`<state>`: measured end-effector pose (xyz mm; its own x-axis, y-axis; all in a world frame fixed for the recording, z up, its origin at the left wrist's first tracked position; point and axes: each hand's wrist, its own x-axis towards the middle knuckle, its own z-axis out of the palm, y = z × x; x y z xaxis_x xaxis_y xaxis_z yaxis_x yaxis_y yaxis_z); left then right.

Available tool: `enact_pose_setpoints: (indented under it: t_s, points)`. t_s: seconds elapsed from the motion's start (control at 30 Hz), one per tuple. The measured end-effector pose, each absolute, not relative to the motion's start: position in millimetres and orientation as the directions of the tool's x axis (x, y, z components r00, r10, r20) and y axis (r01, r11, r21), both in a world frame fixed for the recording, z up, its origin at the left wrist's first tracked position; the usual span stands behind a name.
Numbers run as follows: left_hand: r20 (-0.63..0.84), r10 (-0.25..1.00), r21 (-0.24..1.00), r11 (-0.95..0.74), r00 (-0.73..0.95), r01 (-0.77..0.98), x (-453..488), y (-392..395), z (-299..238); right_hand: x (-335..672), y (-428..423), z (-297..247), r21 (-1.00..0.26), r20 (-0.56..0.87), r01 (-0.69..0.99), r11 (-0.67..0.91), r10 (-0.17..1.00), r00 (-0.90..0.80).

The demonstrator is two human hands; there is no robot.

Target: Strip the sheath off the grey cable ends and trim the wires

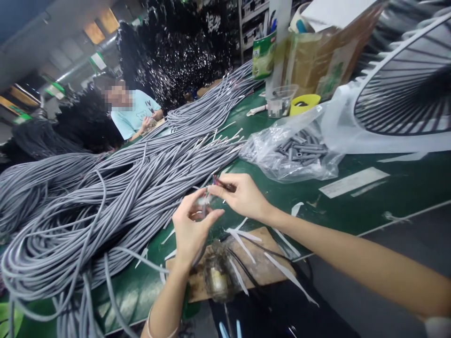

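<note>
My left hand (192, 225) curls around the end of a grey cable (204, 210), whose length runs down behind my wrist and off to the left. Thin coloured wires (215, 180) show at the fingertips of my right hand (243, 195), pinched between thumb and forefinger. Both hands nearly meet above the green table (253, 213); the spot between them is blurred. Just below them, a wooden board (262, 277) carries a small round device (219, 277) that looks grimy, with white strips (243, 244) lying around it.
Large bundles of grey cables (105, 206) cover the left side. Ahead lies a clear bag (296, 155) of short grey tubes. A fan (405, 89), a cardboard box (317, 56) and a green can (263, 56) stand at right. Across the table sits a person (136, 112).
</note>
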<state>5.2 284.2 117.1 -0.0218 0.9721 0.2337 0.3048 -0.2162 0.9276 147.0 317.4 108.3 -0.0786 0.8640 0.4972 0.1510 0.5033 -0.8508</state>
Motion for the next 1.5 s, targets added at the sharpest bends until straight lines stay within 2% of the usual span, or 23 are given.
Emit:
enact_pose_setpoints:
  t_s: [0.1,0.23,0.4,0.53,0.67,0.83,0.97,1.13,1.33,1.5]
  points:
    - [0.368,0.927,0.884,-0.327,-0.067,0.334,9.4,280.1,112.6,143.4,315.2,106.7,-0.813,0.53,0.17,0.558,0.828,-0.182]
    - [0.479,0.877,0.801,-0.42,-0.036,0.427,6.1,278.6,111.0,143.0,315.9,104.4,-0.842,0.492,0.161,0.516,0.855,-0.165]
    - [0.373,0.928,0.828,-0.321,-0.024,0.459,3.8,278.8,110.5,145.1,315.5,106.6,-0.747,0.594,0.252,0.616,0.788,-0.166]
    - [0.334,0.938,0.867,-0.267,-0.093,0.421,6.3,276.9,114.0,143.5,311.9,107.0,-0.708,0.641,0.217,0.672,0.74,-0.204]
    - [0.318,0.92,0.929,-0.256,-0.227,0.266,6.6,278.9,118.1,140.8,308.5,105.6,-0.702,0.652,0.182,0.688,0.725,-0.224]
    - [0.088,0.978,0.985,-0.114,-0.19,-0.133,-0.3,288.3,121.2,140.9,310.9,106.0,-0.757,0.591,0.175,0.63,0.774,-0.227]
    - [-0.015,0.978,0.972,-0.035,-0.208,-0.234,-2.7,292.0,125.3,142.6,313.3,107.0,-0.781,0.55,0.201,0.591,0.804,-0.227]
    - [0.01,0.971,0.978,-0.059,-0.239,-0.199,-0.6,289.9,122.1,142.7,313.8,107.9,-0.817,0.516,0.159,0.554,0.826,-0.227]
    - [0.07,0.996,0.998,-0.07,-0.061,0.012,5.3,285.5,114.2,144.0,314.6,109.5,-0.879,0.444,0.113,0.463,0.882,-0.158]
    - [0.112,0.993,0.987,-0.108,-0.025,0.115,9.8,281.6,116.1,147.1,315.2,110.1,-0.918,0.356,0.105,0.382,0.912,-0.203]
